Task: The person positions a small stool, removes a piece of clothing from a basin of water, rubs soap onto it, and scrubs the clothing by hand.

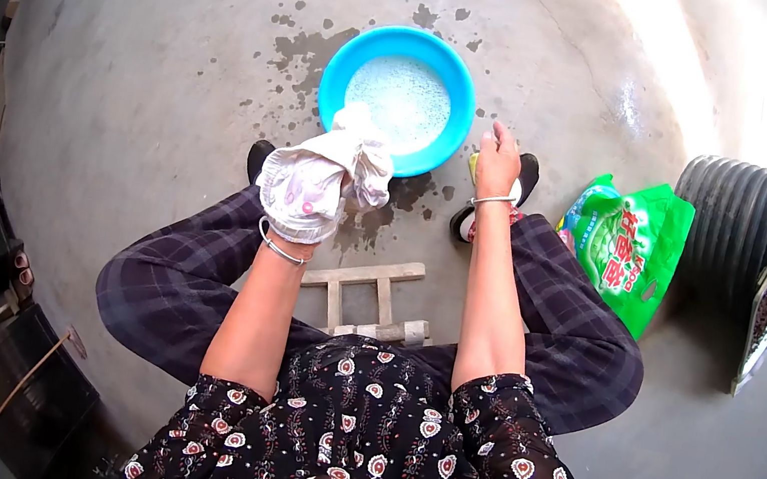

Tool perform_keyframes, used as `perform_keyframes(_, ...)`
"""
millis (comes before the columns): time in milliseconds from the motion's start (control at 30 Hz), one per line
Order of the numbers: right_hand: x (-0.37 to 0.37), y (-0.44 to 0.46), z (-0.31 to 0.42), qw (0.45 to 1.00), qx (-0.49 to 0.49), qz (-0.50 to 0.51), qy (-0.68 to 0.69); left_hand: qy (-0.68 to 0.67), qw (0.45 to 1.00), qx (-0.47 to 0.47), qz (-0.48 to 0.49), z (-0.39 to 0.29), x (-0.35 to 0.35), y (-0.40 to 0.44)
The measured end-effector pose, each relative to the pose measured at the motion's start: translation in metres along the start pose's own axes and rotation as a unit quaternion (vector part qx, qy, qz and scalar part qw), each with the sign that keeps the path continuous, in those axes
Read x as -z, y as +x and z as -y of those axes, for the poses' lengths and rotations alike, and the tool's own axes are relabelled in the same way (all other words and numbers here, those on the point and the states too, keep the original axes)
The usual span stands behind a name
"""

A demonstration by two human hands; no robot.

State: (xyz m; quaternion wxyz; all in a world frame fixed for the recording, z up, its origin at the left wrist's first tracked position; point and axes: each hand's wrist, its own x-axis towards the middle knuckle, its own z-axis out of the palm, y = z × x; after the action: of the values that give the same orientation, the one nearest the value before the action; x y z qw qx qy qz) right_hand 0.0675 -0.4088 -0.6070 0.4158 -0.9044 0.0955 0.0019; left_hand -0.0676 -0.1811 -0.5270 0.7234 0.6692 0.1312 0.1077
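A white cloth with pinkish prints (303,188) covers my left hand (287,246) down to the wrist, hiding its fingers. The cloth's bunched upper end hangs over the lower left rim of a blue basin (462,111) of sudsy water (399,100). Just right of the basin, my right hand (499,162) is raised above a dark shoe, its fingers loosely bent and slightly apart, with no object visible between them. Something small and yellow (473,165) shows beside that hand; what it is, I cannot make out.
Between my legs is a wooden frame (361,282). A green detergent bag (644,248) stands right of my knee, near a ribbed dark cylinder (733,222). Wet spots (308,54) mark the concrete floor around the basin. Boxes and sticks (26,373) lie at the left.
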Motion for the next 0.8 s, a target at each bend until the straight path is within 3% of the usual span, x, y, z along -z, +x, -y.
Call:
perform_keyframes(33,0.011,-0.005,0.046,0.979,-0.023,0.148,0.137,0.362,0.921,-0.127,0.065,-0.032,0.003,0.006)
perform_keyframes(67,0.019,-0.016,0.094,0.917,-0.046,0.291,0.268,0.352,0.922,-0.142,0.079,-0.031,0.004,0.006)
perform_keyframes(133,0.02,-0.03,0.134,0.798,0.004,0.493,0.346,0.332,0.92,-0.176,0.108,-0.028,0.004,0.009)
perform_keyframes(200,0.032,-0.054,0.168,0.668,-0.05,0.595,0.445,0.372,0.868,-0.303,0.129,-0.056,0.005,0.012)
perform_keyframes(267,0.038,-0.065,0.18,0.664,-0.05,0.609,0.432,0.175,0.958,-0.113,0.195,-0.034,0.008,0.006)
perform_keyframes(300,0.045,-0.066,0.185,0.666,-0.053,0.617,0.417,0.05,0.974,-0.108,0.191,-0.028,0.004,0.0)
perform_keyframes(333,0.05,-0.067,0.188,0.667,-0.054,0.625,0.402,-0.17,0.957,-0.002,0.235,-0.031,0.005,0.0)
perform_keyframes(367,0.051,-0.068,0.189,0.665,-0.054,0.633,0.393,-0.378,0.888,0.114,0.238,-0.034,0.006,0.0)
perform_keyframes(400,0.056,-0.068,0.19,0.639,-0.059,0.659,0.393,-0.45,0.849,0.194,0.197,-0.036,0.0,-0.001)
perform_keyframes(467,0.068,-0.079,0.2,0.678,-0.039,0.637,0.365,-0.315,0.902,0.155,0.25,-0.047,-0.004,-0.001)
perform_keyframes(567,0.072,-0.087,0.205,0.782,0.109,0.577,0.211,-0.515,0.774,0.236,0.284,-0.041,0.002,-0.007)
perform_keyframes(600,0.074,-0.09,0.208,0.816,0.114,0.538,0.179,-0.555,0.725,0.256,0.317,-0.042,0.008,-0.008)
perform_keyframes(667,0.084,-0.094,0.219,0.876,0.124,0.452,0.117,-0.506,0.777,0.305,0.217,-0.034,0.008,-0.008)
perform_keyframes(733,0.085,-0.093,0.221,0.905,0.164,0.372,0.129,-0.342,0.845,0.319,0.26,-0.03,0.018,-0.008)
perform_keyframes(800,0.09,-0.088,0.22,0.918,0.229,0.292,0.137,-0.386,0.811,0.307,0.314,-0.042,0.023,-0.009)
